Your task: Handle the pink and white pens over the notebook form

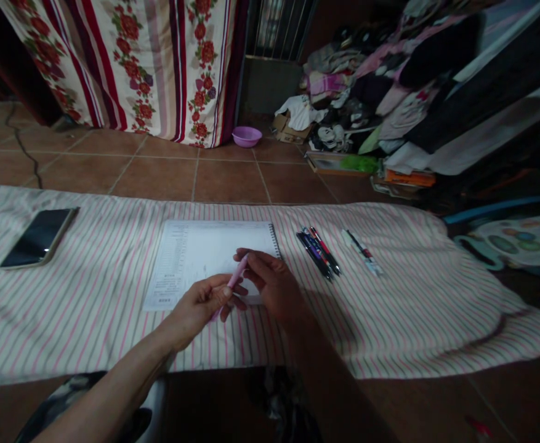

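Observation:
A pink pen (237, 272) is held slantwise above a spiral-bound notebook (214, 237), its upper end leaning to the right. My left hand (205, 298) pinches the pen's barrel between thumb and fingers. At the upper end, the thumb and fingertips of my right hand (276, 280) close around the tip. Both hands cover part of the notebook's lower right page area. The notebook lies with its spiral on the right, and printed text runs along its left side.
A striped cloth (103, 295) covers the table. To the right lie several dark pens (318, 252) and a whitish pen (362, 252); a phone (39, 239) rests at the left. Beyond are a purple basin (246, 136), a floral curtain (159, 67) and piled clothes (329, 83).

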{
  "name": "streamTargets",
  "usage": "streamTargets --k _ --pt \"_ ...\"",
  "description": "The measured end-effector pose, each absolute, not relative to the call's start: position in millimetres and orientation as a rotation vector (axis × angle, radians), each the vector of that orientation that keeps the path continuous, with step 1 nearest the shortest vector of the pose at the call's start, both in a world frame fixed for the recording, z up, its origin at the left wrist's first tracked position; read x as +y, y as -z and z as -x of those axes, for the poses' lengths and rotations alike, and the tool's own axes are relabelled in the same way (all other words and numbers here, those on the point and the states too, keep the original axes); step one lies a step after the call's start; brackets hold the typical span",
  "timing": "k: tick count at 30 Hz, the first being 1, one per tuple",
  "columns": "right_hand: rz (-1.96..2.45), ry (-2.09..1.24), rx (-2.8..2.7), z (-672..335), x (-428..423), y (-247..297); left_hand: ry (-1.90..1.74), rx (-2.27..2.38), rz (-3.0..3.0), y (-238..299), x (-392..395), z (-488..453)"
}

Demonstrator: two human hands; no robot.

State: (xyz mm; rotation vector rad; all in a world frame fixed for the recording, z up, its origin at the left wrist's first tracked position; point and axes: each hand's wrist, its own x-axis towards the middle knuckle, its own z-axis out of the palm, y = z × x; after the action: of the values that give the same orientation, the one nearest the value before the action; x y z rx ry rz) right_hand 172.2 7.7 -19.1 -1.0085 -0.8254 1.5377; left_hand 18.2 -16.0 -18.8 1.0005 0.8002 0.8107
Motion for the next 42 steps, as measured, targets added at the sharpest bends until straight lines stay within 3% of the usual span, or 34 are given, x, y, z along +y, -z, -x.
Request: streamTargets --k 6,15,22,29,35,42 --pt "1.053 -1.543 -0.859 -171 10 19 -0.737 0.82 -1.03 18 -18 -17" --pt "1.294 -1.236 -1.005 -157 7 17 -0.891 1.086 -1.091 40 -18 -20" --pt "1.08 -1.441 -0.913 -162 6 18 -0.84 0.995 -1.099 33 -18 -20" --pt "1.302 -1.252 -0.995 -157 9 21 -0.957 1.051 -0.982 46 -20 -25" --pt "1.11 -1.47 -0.865 -152 7 27 -0.948 0.866 -0.675 17 -14 -25" --pt "1.217 -1.249 -0.903 -159 11 31 -1.027 1.004 -0.707 25 -9 -21"
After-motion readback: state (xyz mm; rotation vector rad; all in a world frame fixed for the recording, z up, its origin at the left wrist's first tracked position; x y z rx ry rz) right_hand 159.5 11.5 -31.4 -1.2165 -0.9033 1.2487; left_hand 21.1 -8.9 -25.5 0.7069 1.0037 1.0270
